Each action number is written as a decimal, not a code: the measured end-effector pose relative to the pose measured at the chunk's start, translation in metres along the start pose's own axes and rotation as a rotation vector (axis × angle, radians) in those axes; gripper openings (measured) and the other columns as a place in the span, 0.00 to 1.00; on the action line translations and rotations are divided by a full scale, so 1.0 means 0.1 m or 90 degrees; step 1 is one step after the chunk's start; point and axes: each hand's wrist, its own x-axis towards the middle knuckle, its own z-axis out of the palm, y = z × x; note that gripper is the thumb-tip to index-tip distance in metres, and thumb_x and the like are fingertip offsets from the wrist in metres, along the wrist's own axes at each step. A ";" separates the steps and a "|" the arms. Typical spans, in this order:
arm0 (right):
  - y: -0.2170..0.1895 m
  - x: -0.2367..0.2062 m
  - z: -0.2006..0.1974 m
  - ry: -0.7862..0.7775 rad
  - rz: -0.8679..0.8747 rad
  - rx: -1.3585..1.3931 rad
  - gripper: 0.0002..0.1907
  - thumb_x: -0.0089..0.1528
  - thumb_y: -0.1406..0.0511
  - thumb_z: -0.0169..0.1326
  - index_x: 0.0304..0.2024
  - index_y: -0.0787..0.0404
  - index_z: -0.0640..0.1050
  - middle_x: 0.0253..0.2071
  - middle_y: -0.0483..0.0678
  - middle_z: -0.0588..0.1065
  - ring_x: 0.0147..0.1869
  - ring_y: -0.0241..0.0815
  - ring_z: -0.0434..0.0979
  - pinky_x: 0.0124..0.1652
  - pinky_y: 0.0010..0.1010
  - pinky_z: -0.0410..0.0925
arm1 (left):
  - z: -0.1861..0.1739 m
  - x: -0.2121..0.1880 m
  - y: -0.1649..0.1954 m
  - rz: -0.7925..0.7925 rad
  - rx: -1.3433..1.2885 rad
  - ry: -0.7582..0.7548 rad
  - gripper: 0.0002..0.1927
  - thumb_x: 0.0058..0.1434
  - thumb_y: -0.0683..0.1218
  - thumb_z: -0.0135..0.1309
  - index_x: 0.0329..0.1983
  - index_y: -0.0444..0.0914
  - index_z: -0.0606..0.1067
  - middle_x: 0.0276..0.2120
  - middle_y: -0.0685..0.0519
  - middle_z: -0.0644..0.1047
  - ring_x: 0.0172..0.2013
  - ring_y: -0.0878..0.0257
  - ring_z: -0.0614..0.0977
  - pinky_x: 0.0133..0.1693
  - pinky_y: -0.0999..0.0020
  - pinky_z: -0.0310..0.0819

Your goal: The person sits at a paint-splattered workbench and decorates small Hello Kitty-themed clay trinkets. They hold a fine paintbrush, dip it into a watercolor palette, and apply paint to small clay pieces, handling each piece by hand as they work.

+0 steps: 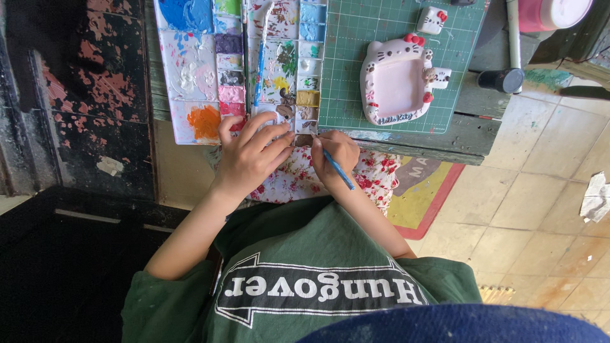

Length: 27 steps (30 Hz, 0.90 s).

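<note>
Left hand (251,152): laid flat, fingers spread a little and curled over the near edge of the paint palette (190,70); nothing is clamped in it, the palette is only pressed and steadied. Just beyond its fingertips an orange patch of paint (204,122) is seen, with pink and red wells beside it.

Right hand (335,155): closed around a thin blue paintbrush (337,168), held pen-fashion. The handle is slanted back toward the wrist; the tip is hidden by the fingers at the near edge of the palette, just beside the left hand's fingertips. Whether the bristles touch paint cannot be told.

Paint palette: a white, many-welled tray lying directly ahead of both hands, smeared with blue, purple, yellow, green and brown. A second blue-handled brush (260,63) is laid lengthwise across it, beyond the left hand.

Green cutting mat (362,25): set ahead and to the right of the right hand, touching the palette's side. On it a pink cat-shaped frame (397,86) with a red bow is placed, well apart from either hand; a small white figure (432,19) lies farther off.

Wooden table (457,133): bearing all the above. Flowered cloth (372,181) is seen beneath the hands.
</note>
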 end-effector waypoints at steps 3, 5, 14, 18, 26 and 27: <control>0.00 0.00 -0.03 0.001 0.051 0.057 0.11 0.66 0.75 0.55 0.41 0.62 0.65 0.31 0.52 0.76 0.30 0.50 0.78 0.31 0.35 0.69 | 0.01 -0.01 0.01 -0.002 -0.007 -0.003 0.10 0.62 0.48 0.69 0.45 0.45 0.83 0.51 0.62 0.77 0.61 0.64 0.74 0.62 0.50 0.52; 0.02 0.01 -0.05 -0.015 0.002 0.066 0.11 0.63 0.75 0.55 0.40 0.62 0.66 0.30 0.52 0.77 0.27 0.48 0.75 0.29 0.36 0.67 | 0.01 0.00 0.00 0.002 -0.005 -0.001 0.10 0.62 0.49 0.69 0.45 0.45 0.83 0.51 0.63 0.77 0.61 0.64 0.73 0.62 0.50 0.52; 0.00 0.02 0.00 0.003 0.014 0.014 0.11 0.64 0.76 0.56 0.40 0.63 0.65 0.28 0.51 0.74 0.26 0.50 0.76 0.28 0.37 0.68 | 0.01 -0.01 -0.01 -0.002 0.001 -0.012 0.10 0.62 0.49 0.69 0.46 0.46 0.83 0.52 0.63 0.77 0.61 0.65 0.73 0.62 0.50 0.51; -0.04 -0.04 0.01 0.039 0.111 -0.031 0.11 0.65 0.75 0.55 0.40 0.62 0.65 0.28 0.52 0.75 0.27 0.50 0.76 0.29 0.38 0.68 | 0.00 -0.01 -0.01 -0.004 0.006 -0.016 0.11 0.61 0.49 0.69 0.46 0.45 0.83 0.51 0.63 0.77 0.61 0.64 0.73 0.62 0.50 0.51; -0.02 0.03 -0.01 -0.016 -0.013 0.029 0.09 0.65 0.73 0.54 0.40 0.61 0.66 0.29 0.50 0.77 0.24 0.46 0.71 0.27 0.36 0.63 | 0.01 -0.01 -0.01 -0.001 0.003 -0.006 0.10 0.62 0.49 0.68 0.45 0.45 0.83 0.51 0.63 0.77 0.61 0.64 0.74 0.62 0.50 0.52; -0.02 0.04 0.00 -0.018 -0.010 0.029 0.09 0.64 0.73 0.54 0.40 0.62 0.66 0.28 0.51 0.76 0.23 0.46 0.71 0.27 0.36 0.62 | 0.01 -0.01 -0.01 -0.004 0.002 -0.006 0.10 0.62 0.48 0.68 0.45 0.45 0.83 0.51 0.63 0.77 0.61 0.64 0.74 0.62 0.50 0.52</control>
